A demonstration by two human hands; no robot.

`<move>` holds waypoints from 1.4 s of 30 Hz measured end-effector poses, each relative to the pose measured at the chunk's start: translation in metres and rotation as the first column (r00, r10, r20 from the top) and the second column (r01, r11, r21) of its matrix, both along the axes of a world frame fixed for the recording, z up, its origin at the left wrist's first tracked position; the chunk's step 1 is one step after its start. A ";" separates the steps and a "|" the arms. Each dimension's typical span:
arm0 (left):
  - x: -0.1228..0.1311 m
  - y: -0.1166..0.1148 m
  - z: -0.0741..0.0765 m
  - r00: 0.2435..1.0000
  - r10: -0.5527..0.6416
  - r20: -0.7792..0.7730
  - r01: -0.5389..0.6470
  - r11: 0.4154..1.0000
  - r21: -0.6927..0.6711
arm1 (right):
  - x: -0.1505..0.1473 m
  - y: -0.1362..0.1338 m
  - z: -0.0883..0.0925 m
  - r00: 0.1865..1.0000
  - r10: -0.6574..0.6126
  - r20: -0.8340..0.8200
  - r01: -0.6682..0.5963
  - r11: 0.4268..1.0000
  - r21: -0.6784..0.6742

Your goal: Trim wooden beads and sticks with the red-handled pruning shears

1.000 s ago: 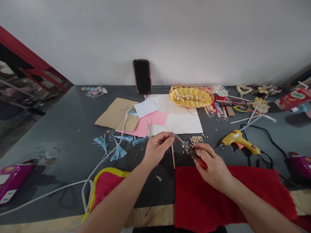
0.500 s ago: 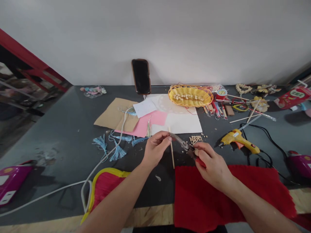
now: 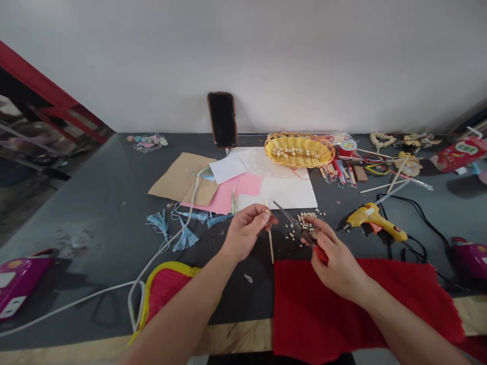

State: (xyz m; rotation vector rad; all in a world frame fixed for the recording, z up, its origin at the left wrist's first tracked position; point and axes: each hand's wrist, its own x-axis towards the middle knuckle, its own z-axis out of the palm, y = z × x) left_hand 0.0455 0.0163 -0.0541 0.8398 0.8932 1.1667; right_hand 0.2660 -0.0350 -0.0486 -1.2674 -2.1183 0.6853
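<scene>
Above the middle of the counter (image 3: 247, 304), the two hands hang close together, and what matters most in space is the narrow gap between them. The right hand (image 3: 337, 261) is wrapped round the red handles of a metal tool (image 3: 299, 227), gripping it firmly. The tool's long axis runs on a slant, from its handles near and to the right, up to a thin tip that points far and left. That tip sits just beside the fingertips of the left hand (image 3: 246, 230), slightly to the right and a touch farther out, and appears apart from them. Whether the tool's blades are parted is hard to make out.

The left hand has its thumb and fingers drawn together at the tips; a pale fleck shows there, too small to tell what it is or whether it is pinched.

Past those fingertips runs a slim stick (image 3: 271, 248), its long axis pointing almost straight away from the person, its far end at the paper (image 3: 285, 192). The left hand is the nearer one to it. The beads (image 3: 309, 215) lie scattered just beyond the right hand, around the tool's middle, and the red cloth (image 3: 315, 309) spreads below the right forearm.
</scene>
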 end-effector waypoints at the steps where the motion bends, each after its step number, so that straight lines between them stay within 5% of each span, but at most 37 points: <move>1: 0.000 0.000 0.001 1.000 0.000 -0.010 0.000 1.000 -0.004 | 0.000 0.000 0.001 1.000 0.010 0.014 -0.010 1.000 0.010; 8: -0.002 0.002 0.002 0.998 0.004 -0.055 -0.004 1.000 0.007 | 0.002 0.000 0.004 0.983 0.092 0.158 -0.109 0.989 0.103; 15: -0.006 0.002 -0.003 0.974 -0.002 -0.225 0.017 0.998 0.064 | 0.006 0.004 0.008 0.908 -0.012 0.419 -0.135 0.938 0.319; 20: -0.007 0.002 0.001 0.924 0.019 -0.383 0.019 0.995 0.095 | 0.009 0.006 0.015 0.859 -0.030 0.511 -0.176 0.920 0.350; 42: -0.004 0.002 0.003 0.867 0.110 -0.486 -0.051 0.990 0.132 | 0.008 0.008 0.011 0.861 -0.040 0.506 -0.149 0.933 0.327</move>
